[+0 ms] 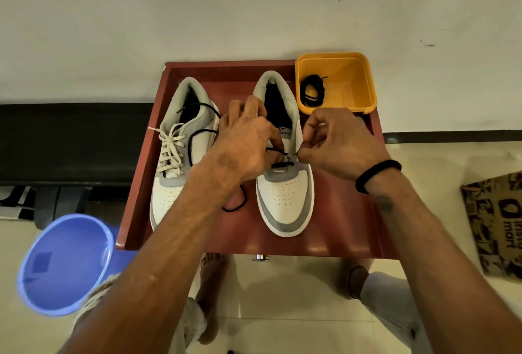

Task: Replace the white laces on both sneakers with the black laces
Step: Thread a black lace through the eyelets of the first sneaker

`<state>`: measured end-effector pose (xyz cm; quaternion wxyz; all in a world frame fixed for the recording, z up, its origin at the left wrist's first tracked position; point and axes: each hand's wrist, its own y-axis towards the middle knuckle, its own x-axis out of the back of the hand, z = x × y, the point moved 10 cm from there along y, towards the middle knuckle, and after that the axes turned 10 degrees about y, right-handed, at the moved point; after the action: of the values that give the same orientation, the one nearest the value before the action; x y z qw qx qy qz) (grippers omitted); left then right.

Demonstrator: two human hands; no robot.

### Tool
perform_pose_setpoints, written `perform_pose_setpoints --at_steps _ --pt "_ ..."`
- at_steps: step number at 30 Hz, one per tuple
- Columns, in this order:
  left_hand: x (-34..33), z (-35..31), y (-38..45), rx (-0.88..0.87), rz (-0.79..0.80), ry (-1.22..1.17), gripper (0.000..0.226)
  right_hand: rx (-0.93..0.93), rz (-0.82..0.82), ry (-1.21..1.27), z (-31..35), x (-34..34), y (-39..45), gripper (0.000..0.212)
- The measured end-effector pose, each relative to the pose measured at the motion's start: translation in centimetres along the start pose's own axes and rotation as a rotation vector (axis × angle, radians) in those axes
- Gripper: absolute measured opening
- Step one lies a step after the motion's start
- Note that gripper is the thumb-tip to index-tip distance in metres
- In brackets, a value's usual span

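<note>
Two white and grey sneakers stand toes toward me on a red table (339,220). The left sneaker (169,198) carries a white lace (171,150). The right sneaker (285,201) has a black lace (279,166) across its lowest eyelets; the lace's long end (197,138) trails over the left sneaker and loops on the table. My left hand (245,144) holds the right sneaker's left side and pinches the black lace. My right hand (339,141) pinches the lace's tip at a right-side eyelet. A second black lace (310,92) lies coiled in an orange tub (353,82).
The orange tub stands at the table's back right corner against the wall. A blue bucket (65,263) stands on the floor at the left, with something white and woven at its rim. A printed paper bag (497,223) stands on the floor at the right. My feet are under the table's front edge.
</note>
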<state>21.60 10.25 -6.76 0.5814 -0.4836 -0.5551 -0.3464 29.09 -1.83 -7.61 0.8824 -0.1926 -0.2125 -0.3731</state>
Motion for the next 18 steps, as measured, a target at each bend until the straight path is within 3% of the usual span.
perform_pose_setpoints --at_steps 5,8,12,15,18 --pt "-0.1 0.5 0.0 0.019 0.022 -0.014 0.020 -0.041 -0.020 0.365 -0.1 1.7 -0.2 0.027" --pt "0.0 0.5 -0.1 0.022 0.023 -0.028 0.021 -0.063 0.029 0.899 0.2 2.1 -0.1 0.033" --pt "0.0 0.3 -0.1 0.019 0.033 -0.047 0.021 -0.019 0.105 1.554 1.3 2.9 -0.1 0.018" --pt "-0.1 0.0 -0.2 0.005 0.035 -0.048 0.021 -0.008 0.159 1.623 1.8 2.5 -0.2 0.019" --pt "-0.2 -0.2 -0.2 -0.001 0.037 -0.030 0.022 -0.094 0.102 1.344 1.1 1.1 0.0 0.023"
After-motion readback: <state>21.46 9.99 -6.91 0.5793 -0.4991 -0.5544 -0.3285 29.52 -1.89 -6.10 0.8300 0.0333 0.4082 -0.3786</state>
